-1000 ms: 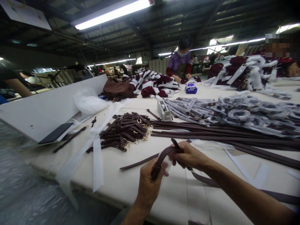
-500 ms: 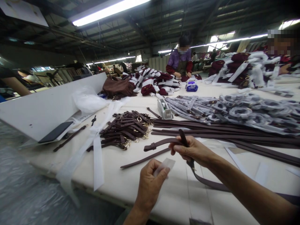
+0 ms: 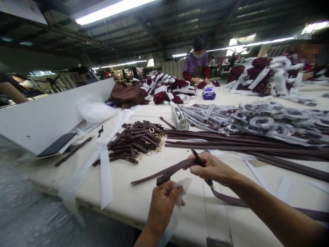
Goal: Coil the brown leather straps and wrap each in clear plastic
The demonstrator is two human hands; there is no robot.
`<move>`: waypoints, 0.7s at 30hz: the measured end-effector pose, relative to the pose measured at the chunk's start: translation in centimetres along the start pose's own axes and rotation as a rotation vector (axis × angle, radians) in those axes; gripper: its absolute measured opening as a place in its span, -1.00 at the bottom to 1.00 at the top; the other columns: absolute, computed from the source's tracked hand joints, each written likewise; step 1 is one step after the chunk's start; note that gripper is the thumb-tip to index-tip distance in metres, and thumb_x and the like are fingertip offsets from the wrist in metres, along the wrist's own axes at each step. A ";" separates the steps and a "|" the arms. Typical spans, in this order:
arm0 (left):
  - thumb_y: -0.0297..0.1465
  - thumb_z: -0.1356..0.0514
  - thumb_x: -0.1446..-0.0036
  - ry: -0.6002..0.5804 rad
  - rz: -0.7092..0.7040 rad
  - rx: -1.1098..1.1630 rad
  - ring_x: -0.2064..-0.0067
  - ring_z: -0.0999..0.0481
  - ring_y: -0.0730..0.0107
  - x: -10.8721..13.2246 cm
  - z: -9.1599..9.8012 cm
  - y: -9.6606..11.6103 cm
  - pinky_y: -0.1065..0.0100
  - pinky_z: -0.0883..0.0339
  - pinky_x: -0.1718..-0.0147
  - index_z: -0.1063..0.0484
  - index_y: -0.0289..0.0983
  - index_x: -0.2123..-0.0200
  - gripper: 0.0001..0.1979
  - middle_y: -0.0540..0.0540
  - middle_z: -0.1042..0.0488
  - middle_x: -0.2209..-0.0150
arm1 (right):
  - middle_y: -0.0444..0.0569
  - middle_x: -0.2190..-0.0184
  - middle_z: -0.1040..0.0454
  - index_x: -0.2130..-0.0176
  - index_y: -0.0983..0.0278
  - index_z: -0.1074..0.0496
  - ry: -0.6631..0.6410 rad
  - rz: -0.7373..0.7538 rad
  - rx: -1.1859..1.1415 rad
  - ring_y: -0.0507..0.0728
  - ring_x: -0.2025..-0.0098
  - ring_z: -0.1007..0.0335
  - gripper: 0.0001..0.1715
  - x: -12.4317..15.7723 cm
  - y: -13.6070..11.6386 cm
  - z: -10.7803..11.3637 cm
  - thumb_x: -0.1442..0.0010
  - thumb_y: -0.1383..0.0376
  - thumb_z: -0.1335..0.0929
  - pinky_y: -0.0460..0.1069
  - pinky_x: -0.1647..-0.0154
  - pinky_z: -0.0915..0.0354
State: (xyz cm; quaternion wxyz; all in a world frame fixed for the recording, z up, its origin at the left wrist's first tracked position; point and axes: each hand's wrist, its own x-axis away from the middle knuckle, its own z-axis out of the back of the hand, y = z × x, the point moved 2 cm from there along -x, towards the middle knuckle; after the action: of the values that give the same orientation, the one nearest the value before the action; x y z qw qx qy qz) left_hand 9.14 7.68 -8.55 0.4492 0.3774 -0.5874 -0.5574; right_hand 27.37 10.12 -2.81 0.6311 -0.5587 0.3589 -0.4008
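My left hand [image 3: 164,202] pinches a thin translucent white wrapping sheet [image 3: 183,187] near the table's front edge. My right hand [image 3: 210,168] is closed round a dark brown leather strap [image 3: 177,167], whose loop end droops just above my left fingers. From beneath my right hand the strap's long part [image 3: 228,200] runs off to the right under my forearm. Another strap's narrow end [image 3: 144,180] points left on the table, beyond the held one. Behind my hands lies a heap of short brown straps with gold-coloured buckles [image 3: 136,140].
A tape dispenser [image 3: 180,119] stands behind long brown straps [image 3: 231,142]. Plastic-wrapped straps [image 3: 262,120] cover the right side. White wrapping strips [image 3: 106,178] hang at the left by a white board [image 3: 56,116]. Across the table, a person in purple [image 3: 196,67] handles maroon bags [image 3: 177,89].
The strap's loop end has swung down toward my left hand. The wrapping sheet in my left hand has been turned, and more of it shows. My right hand keeps its grip.
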 end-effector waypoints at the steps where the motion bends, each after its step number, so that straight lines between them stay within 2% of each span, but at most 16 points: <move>1: -0.10 -0.17 -0.04 -0.021 0.023 0.007 0.61 -0.33 0.48 0.0 0.2 -0.2 0.45 -0.14 0.58 -0.40 -0.35 0.50 -0.61 -0.04 -0.39 0.65 | -0.23 0.64 -0.09 0.35 0.37 -0.41 0.027 0.008 -0.044 -0.11 0.63 0.08 -0.54 0.2 -0.1 0.5 -0.03 0.00 -0.35 -0.17 0.69 0.12; 4: -0.08 -0.20 0.02 -0.074 0.076 0.015 0.66 -0.20 0.58 0.2 1.2 -0.6 0.51 0.01 0.67 -0.36 -0.35 0.54 -0.59 0.04 -0.26 0.69 | -0.21 0.61 -0.06 0.36 0.37 -0.38 0.071 -0.001 -0.150 -0.09 0.62 0.11 -0.50 1.1 -0.5 2.0 -0.13 -0.04 -0.27 -0.15 0.67 0.14; 7: -0.07 -0.24 0.07 -0.108 0.126 0.010 0.67 -0.09 0.63 0.9 2.3 -0.9 0.53 0.08 0.70 -0.31 -0.34 0.54 -0.59 0.11 -0.16 0.71 | -0.24 0.64 -0.02 0.34 0.34 -0.36 0.015 -0.029 -0.126 -0.09 0.63 0.12 -0.64 2.2 -1.1 3.0 -0.16 0.06 -0.30 -0.15 0.67 0.13; 9: -0.07 -0.24 0.07 -0.121 0.153 0.016 0.67 -0.08 0.63 1.4 2.9 -1.0 0.53 0.08 0.70 -0.32 -0.34 0.52 -0.59 0.12 -0.15 0.70 | -0.25 0.65 -0.01 0.28 0.31 -0.36 -0.031 -0.041 -0.073 -0.08 0.64 0.13 -0.62 3.0 -1.6 3.3 -0.14 0.03 -0.31 -0.15 0.68 0.13; 12: -0.06 -0.21 0.04 -0.133 0.152 0.002 0.68 -0.08 0.63 2.0 3.4 -1.1 0.52 0.09 0.70 -0.36 -0.35 0.50 -0.58 0.10 -0.15 0.69 | -0.24 0.65 0.00 0.23 0.29 -0.37 -0.033 -0.098 0.058 -0.07 0.64 0.12 -0.57 4.1 -2.1 3.4 -0.11 -0.02 -0.31 -0.14 0.69 0.10; 16: -0.03 -0.17 0.03 -0.174 0.118 -0.022 0.69 -0.11 0.62 2.7 3.6 -1.0 0.52 0.08 0.71 -0.40 -0.37 0.50 -0.55 0.07 -0.18 0.70 | -0.17 0.61 -0.11 0.34 0.28 -0.38 -0.061 -0.124 0.291 -0.03 0.60 -0.04 -0.61 5.2 -2.9 3.4 -0.15 0.00 -0.27 -0.11 0.64 -0.07; 19: -0.05 -0.19 0.03 -0.187 0.112 -0.009 0.69 -0.11 0.62 2.9 3.7 -0.9 0.52 0.07 0.71 -0.38 -0.35 0.53 -0.57 0.06 -0.18 0.69 | -0.12 0.58 -0.19 0.39 0.27 -0.36 -0.143 -0.116 0.392 0.00 0.56 -0.09 -0.51 5.6 -3.4 3.0 -0.08 -0.11 -0.27 -0.10 0.60 -0.11; 21: -0.08 -0.20 0.03 -0.182 0.117 -0.004 0.69 -0.09 0.63 3.0 3.7 -0.9 0.53 0.07 0.71 -0.36 -0.34 0.55 -0.60 0.08 -0.16 0.70 | -0.10 0.59 -0.22 0.40 0.28 -0.37 -0.109 -0.093 0.396 0.01 0.57 -0.09 -0.37 5.7 -3.6 2.6 0.00 -0.23 -0.24 -0.09 0.62 -0.11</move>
State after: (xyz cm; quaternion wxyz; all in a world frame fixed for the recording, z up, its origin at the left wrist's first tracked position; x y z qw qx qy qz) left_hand 4.63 5.95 -9.05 0.4267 0.2892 -0.6457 -0.5634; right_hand 31.77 5.88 1.03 0.7281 -0.4605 0.2123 -0.4612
